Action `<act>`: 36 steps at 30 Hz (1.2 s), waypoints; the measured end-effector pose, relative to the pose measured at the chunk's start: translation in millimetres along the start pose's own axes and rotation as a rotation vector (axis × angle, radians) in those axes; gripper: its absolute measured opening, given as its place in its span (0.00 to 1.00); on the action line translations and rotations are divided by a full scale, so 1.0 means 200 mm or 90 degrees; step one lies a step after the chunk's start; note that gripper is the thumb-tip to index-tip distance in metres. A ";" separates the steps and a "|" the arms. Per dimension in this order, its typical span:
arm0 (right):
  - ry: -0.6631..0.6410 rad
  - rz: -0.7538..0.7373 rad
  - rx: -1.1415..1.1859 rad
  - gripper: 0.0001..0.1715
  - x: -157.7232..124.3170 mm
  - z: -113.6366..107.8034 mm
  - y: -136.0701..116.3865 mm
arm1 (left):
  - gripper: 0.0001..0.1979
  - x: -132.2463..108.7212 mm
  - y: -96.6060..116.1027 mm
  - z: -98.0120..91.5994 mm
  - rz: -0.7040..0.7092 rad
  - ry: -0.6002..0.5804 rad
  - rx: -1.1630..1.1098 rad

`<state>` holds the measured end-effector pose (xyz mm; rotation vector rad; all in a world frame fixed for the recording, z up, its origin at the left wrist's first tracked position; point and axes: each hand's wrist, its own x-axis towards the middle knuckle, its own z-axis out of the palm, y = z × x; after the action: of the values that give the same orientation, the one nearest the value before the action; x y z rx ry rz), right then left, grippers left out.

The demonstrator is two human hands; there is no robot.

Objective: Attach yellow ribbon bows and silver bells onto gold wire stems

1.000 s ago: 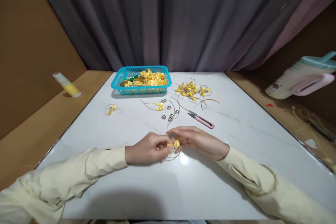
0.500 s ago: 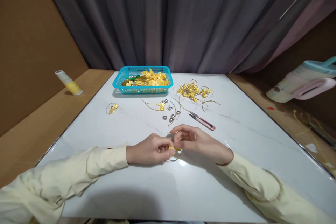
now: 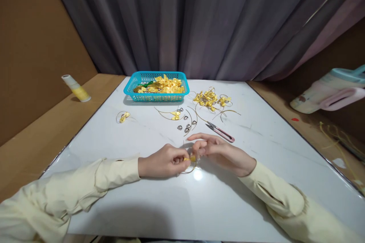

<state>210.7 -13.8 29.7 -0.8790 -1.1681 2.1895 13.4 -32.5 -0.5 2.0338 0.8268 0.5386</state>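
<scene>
My left hand is closed in a pinch on a small yellow ribbon bow with a loop of thin gold cord hanging below it. Just to the right, my right hand has its thumb and a bent finger at the bow's right end, while its index finger stretches out above. The fingers partly hide the bow. Beyond my hands lie several silver heart-shaped beads, another yellow bow on a cord and pink-handled thread snips.
A blue plastic basket of yellow bows stands at the back. A pile of corded bows lies to its right, and a single looped bow at left. A yellow thread spool and a tumbler stand at the sides.
My right hand has shifted slightly right, away from my left, and its index finger has straightened. More of the yellow bow now shows between the hands. My left hand stays nearly still.
</scene>
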 end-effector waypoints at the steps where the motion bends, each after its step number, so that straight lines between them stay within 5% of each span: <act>1: 0.007 -0.011 -0.010 0.18 0.00 0.00 0.00 | 0.09 0.00 0.00 0.00 -0.003 0.001 -0.002; 6: 0.099 -0.087 -0.199 0.16 0.01 -0.02 0.01 | 0.08 0.00 0.01 0.00 -0.025 0.008 -0.019; 12: 0.045 -0.098 -0.415 0.15 0.01 0.00 0.01 | 0.07 0.00 0.00 0.00 -0.011 0.011 -0.013; 19: -0.029 -0.040 -0.194 0.14 0.00 0.01 0.02 | 0.07 0.00 -0.01 0.00 -0.005 0.013 -0.017; 36: 0.040 0.014 0.078 0.15 0.02 -0.03 0.00 | 0.09 0.01 0.03 0.00 -0.054 0.086 -0.008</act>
<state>212.3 -8.6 26.8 -0.9054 -0.9870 2.2085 16.7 -33.6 4.1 1.9580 0.9833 0.6362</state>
